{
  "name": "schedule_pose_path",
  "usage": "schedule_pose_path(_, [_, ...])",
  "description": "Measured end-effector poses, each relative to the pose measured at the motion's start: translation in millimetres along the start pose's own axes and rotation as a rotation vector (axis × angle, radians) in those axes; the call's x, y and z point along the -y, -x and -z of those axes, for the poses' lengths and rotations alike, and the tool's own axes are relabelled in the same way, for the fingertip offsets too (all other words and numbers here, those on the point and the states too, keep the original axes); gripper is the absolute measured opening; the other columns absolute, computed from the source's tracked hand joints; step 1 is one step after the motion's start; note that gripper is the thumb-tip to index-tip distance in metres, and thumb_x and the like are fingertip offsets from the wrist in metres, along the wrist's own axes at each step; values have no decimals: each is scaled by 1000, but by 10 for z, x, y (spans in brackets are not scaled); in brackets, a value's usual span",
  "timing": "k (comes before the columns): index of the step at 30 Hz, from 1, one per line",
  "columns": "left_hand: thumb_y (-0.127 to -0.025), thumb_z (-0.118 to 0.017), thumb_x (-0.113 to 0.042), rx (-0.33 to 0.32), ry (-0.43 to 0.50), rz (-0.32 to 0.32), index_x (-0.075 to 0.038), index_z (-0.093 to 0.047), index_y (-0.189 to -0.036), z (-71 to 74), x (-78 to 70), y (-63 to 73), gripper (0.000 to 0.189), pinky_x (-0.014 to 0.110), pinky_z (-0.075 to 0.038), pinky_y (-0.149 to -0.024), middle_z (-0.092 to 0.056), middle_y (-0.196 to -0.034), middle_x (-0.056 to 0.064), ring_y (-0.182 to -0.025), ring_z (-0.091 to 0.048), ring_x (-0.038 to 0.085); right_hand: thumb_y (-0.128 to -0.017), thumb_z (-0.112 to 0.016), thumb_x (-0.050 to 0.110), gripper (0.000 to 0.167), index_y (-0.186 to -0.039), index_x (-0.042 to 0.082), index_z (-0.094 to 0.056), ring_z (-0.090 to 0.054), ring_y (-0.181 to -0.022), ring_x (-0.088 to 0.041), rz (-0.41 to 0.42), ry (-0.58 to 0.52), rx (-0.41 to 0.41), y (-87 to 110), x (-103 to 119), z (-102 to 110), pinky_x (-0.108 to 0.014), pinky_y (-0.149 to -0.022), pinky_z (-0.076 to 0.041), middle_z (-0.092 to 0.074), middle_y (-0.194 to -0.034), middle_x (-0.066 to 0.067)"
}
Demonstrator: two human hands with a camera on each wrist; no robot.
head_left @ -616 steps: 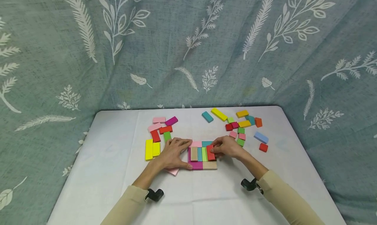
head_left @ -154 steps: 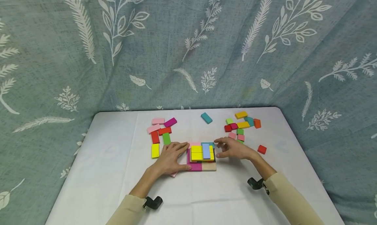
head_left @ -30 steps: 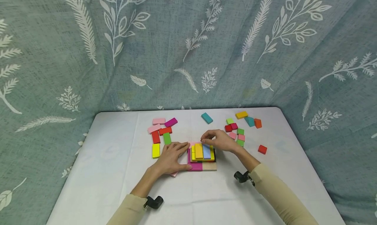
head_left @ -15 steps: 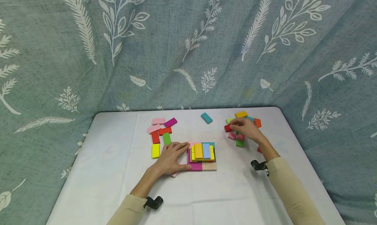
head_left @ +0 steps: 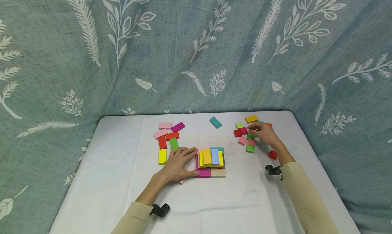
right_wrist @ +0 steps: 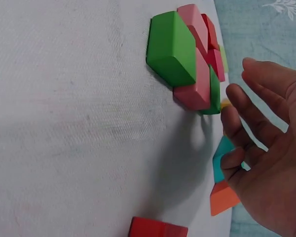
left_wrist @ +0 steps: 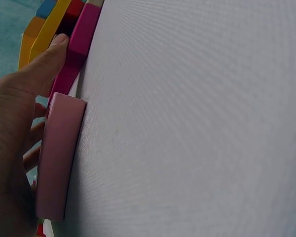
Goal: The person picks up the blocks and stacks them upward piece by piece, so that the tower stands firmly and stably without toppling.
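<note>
A layered stack of flat wooden blocks stands mid-table, with an orange-yellow block (head_left: 207,157) and a light blue block (head_left: 215,157) lying on top of its yellow blocks (head_left: 201,161). My left hand (head_left: 177,164) spans the stack's left side, thumb resting at the front magenta block (head_left: 203,173) and fingertips at the back corner. A pink block (left_wrist: 61,158) lies beside that palm in the left wrist view. My right hand (head_left: 264,133) hovers over the right-hand blocks, fingers loosely bent. Nearby are green blocks (right_wrist: 170,49) and a pink block (right_wrist: 193,89); nothing shows in its fingers.
Loose pink, magenta, red, green and yellow blocks (head_left: 162,156) lie at left. A teal block (head_left: 215,122) sits at the back. Further right lie an orange-yellow block (head_left: 251,119), dark red blocks (head_left: 238,133) and a lone red block (head_left: 273,155). A leaf-patterned cloth (head_left: 183,50) hangs behind.
Since the earliest frame the stack has gained yellow, blue and orange-yellow blocks. In the last second my right hand left the stack for the right-hand blocks. My left hand stays beside the stack.
</note>
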State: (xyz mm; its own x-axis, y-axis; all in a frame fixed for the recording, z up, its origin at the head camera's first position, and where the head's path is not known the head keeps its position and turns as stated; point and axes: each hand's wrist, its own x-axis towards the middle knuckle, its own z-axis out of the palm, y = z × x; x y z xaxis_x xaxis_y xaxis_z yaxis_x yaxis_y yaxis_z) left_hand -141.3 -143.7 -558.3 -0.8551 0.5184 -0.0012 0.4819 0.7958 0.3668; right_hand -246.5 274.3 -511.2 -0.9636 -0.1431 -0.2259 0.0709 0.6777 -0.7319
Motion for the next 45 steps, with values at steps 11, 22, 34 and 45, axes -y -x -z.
schedule_pose_path(11, [-77, -68, -74, 5, -5, 2, -27, -33, -158, 12, -21, -10, 100, 49, -29, -109, -38, -160, -6, -139, -36, 24, -98, -66, 29, 36, -127, 8, -67, -62, -108, -32, 90, 28, -28, -116, 113, -157, -39, -83, -53, -66, -121, -15])
schedule_pose_path(22, [-77, -69, -73, -7, -8, -5, -26, -34, -158, 31, -7, -2, 100, 49, -30, -107, -39, -159, -5, -138, -36, 24, -97, -68, 31, 38, -130, 12, -65, -63, -104, -27, 132, 41, -6, -412, 577, -619, -39, -81, -53, -68, -114, -7])
schedule_pose_path(34, [-76, -65, -78, 0, -25, 8, -28, -34, -158, -6, 11, 9, 100, 47, -30, -107, -40, -159, -7, -139, -36, 23, -92, -74, 30, 52, -136, 6, -61, -60, -108, -27, 81, 215, -49, -662, 841, -978, -45, -97, -49, -65, -121, -13])
schedule_pose_path(45, [-76, -66, -76, 6, -15, 7, -27, -34, -158, 7, 0, 12, 101, 48, -30, -107, -39, -159, -6, -139, -36, 24, -93, -70, 23, 38, -128, 9, -66, -58, -103, -27, 119, 154, -72, -527, 882, -937, -45, -92, -50, -63, -118, -11])
